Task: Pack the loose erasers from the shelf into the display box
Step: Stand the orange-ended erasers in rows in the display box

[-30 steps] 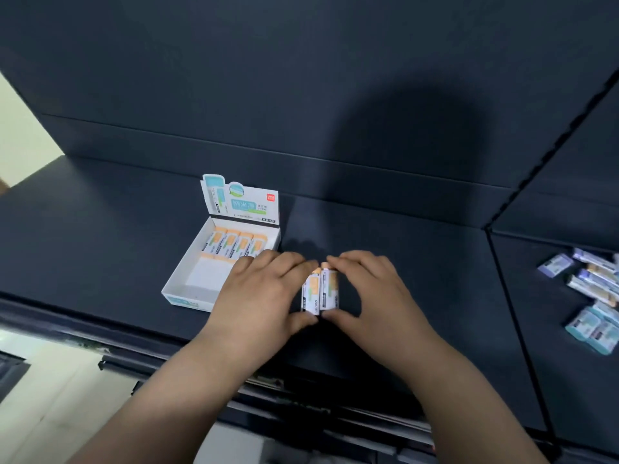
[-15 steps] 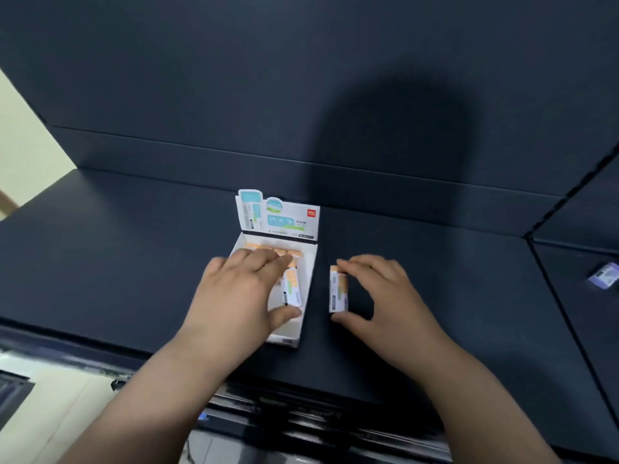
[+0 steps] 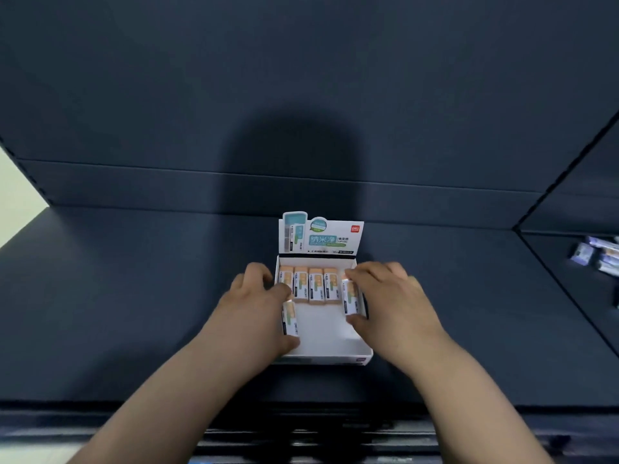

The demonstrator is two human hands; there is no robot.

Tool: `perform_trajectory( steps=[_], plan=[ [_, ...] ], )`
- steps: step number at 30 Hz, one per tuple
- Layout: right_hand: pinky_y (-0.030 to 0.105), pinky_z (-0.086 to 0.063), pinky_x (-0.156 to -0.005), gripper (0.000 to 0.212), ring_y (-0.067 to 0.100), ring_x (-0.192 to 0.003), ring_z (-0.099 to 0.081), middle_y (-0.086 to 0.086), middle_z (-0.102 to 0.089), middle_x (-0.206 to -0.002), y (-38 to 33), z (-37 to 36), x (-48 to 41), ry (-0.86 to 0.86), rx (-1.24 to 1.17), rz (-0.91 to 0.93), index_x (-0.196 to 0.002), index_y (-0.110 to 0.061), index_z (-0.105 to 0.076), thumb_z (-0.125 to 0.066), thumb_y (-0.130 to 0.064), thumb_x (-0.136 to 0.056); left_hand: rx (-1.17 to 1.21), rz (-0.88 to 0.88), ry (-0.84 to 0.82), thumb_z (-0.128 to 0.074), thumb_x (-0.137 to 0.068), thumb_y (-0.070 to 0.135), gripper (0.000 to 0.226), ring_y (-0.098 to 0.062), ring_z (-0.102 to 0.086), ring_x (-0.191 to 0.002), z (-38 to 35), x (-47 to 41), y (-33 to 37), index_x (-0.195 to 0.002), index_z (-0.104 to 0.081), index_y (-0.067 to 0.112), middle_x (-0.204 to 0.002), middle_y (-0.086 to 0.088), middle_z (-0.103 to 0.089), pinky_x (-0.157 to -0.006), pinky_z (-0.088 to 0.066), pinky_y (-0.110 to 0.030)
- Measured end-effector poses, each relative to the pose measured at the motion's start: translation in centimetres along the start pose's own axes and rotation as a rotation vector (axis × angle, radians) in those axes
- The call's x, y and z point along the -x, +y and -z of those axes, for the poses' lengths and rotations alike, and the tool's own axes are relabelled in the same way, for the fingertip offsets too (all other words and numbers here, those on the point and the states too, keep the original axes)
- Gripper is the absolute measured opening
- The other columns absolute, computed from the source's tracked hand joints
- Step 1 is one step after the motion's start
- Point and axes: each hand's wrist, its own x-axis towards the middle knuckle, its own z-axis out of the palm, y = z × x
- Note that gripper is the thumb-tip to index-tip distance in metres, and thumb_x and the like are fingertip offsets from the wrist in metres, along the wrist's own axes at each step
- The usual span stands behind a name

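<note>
The display box [image 3: 326, 349] sat on the dark shelf [image 3: 134, 296] between the two hands, its header card [image 3: 321, 236] standing upright just beyond the fingertips. The card carried large Chinese characters, 纳米净, on a teal band, with smaller print to their right that looked like "VP19C" but was too soft to be sure of, a small red logo patch at the top right corner whose lettering was unreadable, and a picture of an eraser at the left edge.

A row of four erasers [image 3: 308, 284] lay side by side at the far end of the box, between the two sets of fingers; their sleeves were white and orange with green patches and a dark strip of text too blurred to read.

The left hand [image 3: 254, 316] gripped one eraser [image 3: 289, 318] between thumb and fingers at the box's left wall, near the thumb side of the palm; the fingers hid its far end. The right hand [image 3: 395, 306] pinched another eraser [image 3: 350, 298] between forefinger and thumb at the box's right wall, just beside the row; whether either eraser touched the box floor could not be told.

Well off to the right of the right hand, on the neighbouring shelf section, a few loose erasers [image 3: 599, 256] lay blurred and partly cut off by the frame edge. Both forearms ran out of the bottom of the view.
</note>
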Motion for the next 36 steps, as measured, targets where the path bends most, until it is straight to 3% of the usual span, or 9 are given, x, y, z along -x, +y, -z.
perform_trajectory(
  steps=[6, 11, 16, 19, 23, 29, 33, 36],
  plan=[
    [0.028, -0.026, -0.082, 0.044, 0.018, -0.115, -0.035, -0.011, -0.043, -0.129, -1.1, -0.5, -1.3, -0.009, 0.16, -0.085, -0.124, -0.026, -0.048, -0.055, -0.021, -0.081, -0.006, 0.052, -0.191, -0.068, -0.077, 0.033, 0.047, -0.016, -0.052, -0.093, 0.4, -0.7, 0.2, -0.119, -0.052, 0.018, -0.118, -0.002, -0.033, -0.08, -0.047, -0.024],
    [0.028, -0.024, -0.08, 0.034, 0.018, -0.11, -0.034, -0.01, -0.04, -0.127, -1.2, -0.9, -1.7, -0.03, 0.19, -0.113, -0.115, -0.025, -0.059, -0.057, -0.026, -0.081, -0.015, 0.076, -0.171, -0.062, -0.084, 0.022, 0.028, -0.012, -0.044, -0.078, 0.1, -0.6, 0.5, -0.11, -0.056, 0.012, -0.117, -0.003, -0.032, -0.067, -0.038, -0.02],
    [0.027, -0.025, -0.081, 0.028, 0.018, -0.108, -0.033, -0.006, -0.036, -0.122, -1.4, -1.3, -2.1, -0.046, 0.198, -0.13, -0.108, -0.024, -0.061, -0.057, -0.024, -0.08, -0.012, 0.072, -0.136, -0.062, -0.083, 0.021, 0.032, -0.013, -0.044, -0.076, 0.2, -0.5, 0.5, -0.114, -0.053, 0.016, -0.117, -0.003, -0.032, -0.066, -0.039, -0.02],
    [0.028, -0.027, -0.087, 0.033, 0.02, -0.111, -0.03, -0.005, -0.032, -0.128, -1.5, -1.7, -2.1, -0.042, 0.18, -0.13, -0.113, -0.025, -0.059, -0.051, -0.019, -0.082, -0.006, 0.061, -0.152, -0.062, -0.083, 0.021, 0.041, -0.015, -0.045, -0.077, 0.4, -0.6, 0.5, -0.122, -0.051, 0.02, -0.108, -0.002, -0.027, -0.069, -0.042, -0.021],
    [0.029, -0.026, -0.09, 0.037, 0.022, -0.114, -0.027, -0.002, -0.025, -0.133, -2.0, -2.2, -1.9, -0.046, 0.174, -0.152, -0.118, -0.023, -0.053, -0.043, -0.013, -0.083, -0.013, 0.069, -0.17, -0.064, -0.082, 0.023, 0.037, -0.016, -0.044, -0.078, 0.3, -0.8, 0.6, -0.117, -0.057, 0.018, -0.101, 0.0, -0.022, -0.074, -0.046, -0.024],
    [0.031, -0.024, -0.088, 0.036, 0.023, -0.114, -0.026, -0.001, -0.026, -0.136, -2.0, -2.8, -1.6, 0.012, 0.203, -0.163, -0.118, -0.021, -0.052, -0.039, -0.015, -0.085, -0.022, 0.054, -0.171, -0.062, -0.085, 0.031, 0.04, -0.017, -0.043, -0.084, 0.1, -0.6, 0.6, -0.121, -0.054, 0.015, -0.117, -0.005, -0.032, -0.083, -0.049, -0.029],
    [0.036, -0.035, -0.081, 0.029, 0.031, -0.107, -0.044, 0.008, -0.049, -0.123, -2.5, -2.7, -1.5, 0.138, 0.196, -0.123, -0.102, -0.014, -0.061, -0.059, -0.011, -0.074, -0.006, 0.059, -0.141, -0.06, -0.086, 0.025, 0.036, -0.017, -0.043, -0.083, -0.1, -0.6, 0.6, -0.119, -0.054, 0.012, -0.118, -0.006, -0.032, -0.079, -0.048, -0.026],
    [0.034, -0.031, -0.082, 0.031, 0.026, -0.107, -0.041, 0.003, -0.047, -0.116, -2.5, -2.6, -2.0, 0.105, 0.194, -0.062, -0.102, -0.018, -0.058, -0.064, -0.027, -0.074, -0.004, 0.057, -0.133, -0.059, -0.087, 0.023, 0.037, -0.017, -0.045, -0.085, -0.2, -0.7, 0.5, -0.122, -0.052, 0.011, -0.118, -0.006, -0.033, -0.079, -0.047, -0.026]
  ],
)
